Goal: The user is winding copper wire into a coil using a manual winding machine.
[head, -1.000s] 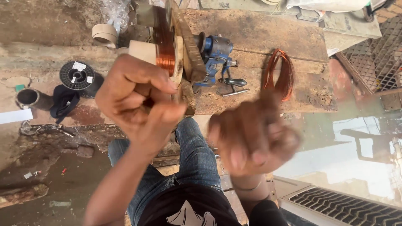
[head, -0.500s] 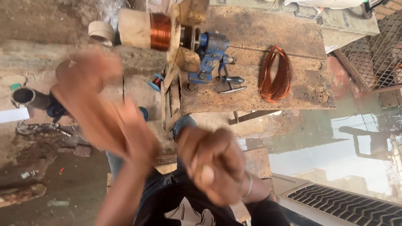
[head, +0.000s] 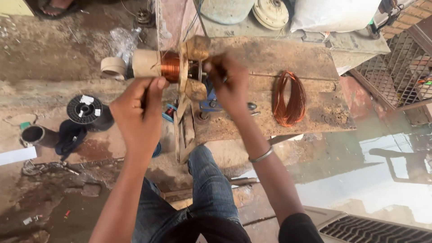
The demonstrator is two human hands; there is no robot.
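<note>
1. Head view: blue-jeaned knee [head: 211, 189] nearest.
2. Both hands, blurred low half a second ago, are up at the winder: left hand [head: 137, 110] fingers pinched narrow by the copper coil [head: 170, 66].
3. Right hand [head: 229, 85] fingers closed on the winder's handle [head: 211, 67].
4. Farther right, a loose wire hank [head: 289, 98] lies on the worktop [head: 315, 58].

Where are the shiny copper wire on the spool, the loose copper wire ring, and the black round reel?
copper wire on the spool [head: 170, 66], head view, winding's middle.
loose copper wire ring [head: 283, 118], head view, lower-left strands.
black round reel [head: 84, 109], head view, top face.
</note>
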